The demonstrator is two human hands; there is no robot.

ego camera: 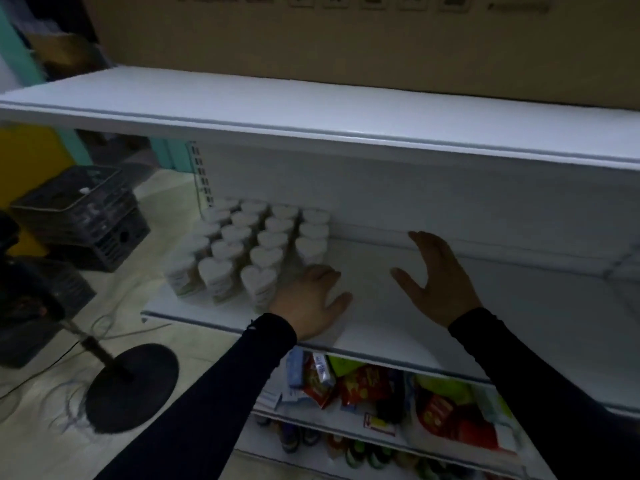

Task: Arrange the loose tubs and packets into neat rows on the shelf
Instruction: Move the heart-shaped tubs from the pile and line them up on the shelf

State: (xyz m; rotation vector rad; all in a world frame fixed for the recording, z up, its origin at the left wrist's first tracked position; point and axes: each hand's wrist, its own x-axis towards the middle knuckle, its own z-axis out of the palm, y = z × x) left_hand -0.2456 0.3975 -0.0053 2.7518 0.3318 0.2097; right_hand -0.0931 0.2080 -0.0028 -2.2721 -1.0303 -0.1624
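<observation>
Left hand palm down, fingers curled at the tips, thumb splayed right. Right hand raised just beyond the left's fingertips, fingers straight and together, thumb spread left. Both forearms in dark sleeves.

no legible text anywhere

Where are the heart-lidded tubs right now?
The tubs stand in rows at the left end of the middle shelf, just left of the left hand.
</observation>
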